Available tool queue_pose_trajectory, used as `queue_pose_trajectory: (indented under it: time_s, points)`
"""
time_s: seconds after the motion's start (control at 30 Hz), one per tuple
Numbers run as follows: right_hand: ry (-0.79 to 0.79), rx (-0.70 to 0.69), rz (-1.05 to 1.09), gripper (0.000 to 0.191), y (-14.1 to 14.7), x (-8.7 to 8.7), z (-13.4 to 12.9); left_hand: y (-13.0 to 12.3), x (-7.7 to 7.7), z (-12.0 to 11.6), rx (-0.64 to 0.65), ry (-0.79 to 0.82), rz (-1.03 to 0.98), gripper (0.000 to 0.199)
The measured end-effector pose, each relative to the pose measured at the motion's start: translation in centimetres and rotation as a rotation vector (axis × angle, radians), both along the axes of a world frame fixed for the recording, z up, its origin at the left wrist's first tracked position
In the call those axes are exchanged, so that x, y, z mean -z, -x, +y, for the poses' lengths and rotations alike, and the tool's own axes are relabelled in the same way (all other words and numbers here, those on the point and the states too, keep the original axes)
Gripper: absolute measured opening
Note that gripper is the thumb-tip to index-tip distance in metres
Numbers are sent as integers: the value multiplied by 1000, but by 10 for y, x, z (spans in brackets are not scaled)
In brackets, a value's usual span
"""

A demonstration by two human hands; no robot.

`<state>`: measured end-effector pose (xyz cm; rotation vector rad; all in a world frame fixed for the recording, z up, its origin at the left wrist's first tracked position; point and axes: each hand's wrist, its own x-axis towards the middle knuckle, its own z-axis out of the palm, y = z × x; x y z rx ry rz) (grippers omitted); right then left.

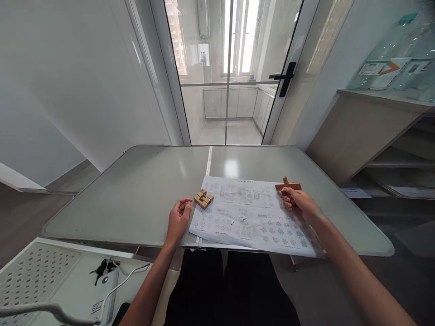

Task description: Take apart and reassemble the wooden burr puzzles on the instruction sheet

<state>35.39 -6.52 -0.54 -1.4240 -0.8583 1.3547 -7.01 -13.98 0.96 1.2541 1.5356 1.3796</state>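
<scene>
My left hand rests on the table with its fingers loosely curled, and I see nothing in it. Just to its right is a light-coloured assembly of small wooden blocks, at the left edge of a printed sheet; a narrow gap seems to part it from the fingertips. My right hand is closed, its thumb and fingers pinching a reddish-brown wooden puzzle piece. Another reddish-brown wooden bar crosses it; whether the two are joined I cannot tell. Beneath lies the printed paper sheet, covered in small diagrams.
The grey-green table has a pale seam. At lower left, a white perforated tray holds keys, a white power device and cables. Clear plastic bottles stand on a shelf unit at right. Beyond is a glass door.
</scene>
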Motion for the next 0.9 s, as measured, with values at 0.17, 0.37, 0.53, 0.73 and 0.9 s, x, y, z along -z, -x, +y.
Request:
queue_pose_trajectory:
  time_s: [0.17, 0.37, 0.53, 0.73, 0.9]
  points:
    - [31, 15, -43, 31, 6, -2, -1, 0, 0, -1, 0, 15, -7, 37]
    - [24, 23, -69, 41, 8, 6, -5, -3, -6, 0, -18, 40, 42, 39]
    - [16, -48, -86, 39, 8, -2, -18, -6, -7, 2, -15, 43, 58, 40]
    - [-57, -200, -105, 40, 17, -11, -37, -7, -6, 3, -38, 41, 73, 42]
    - [-91, -344, -138, 44, 34, -19, -50, -8, -9, 3, -61, 41, 89, 38]
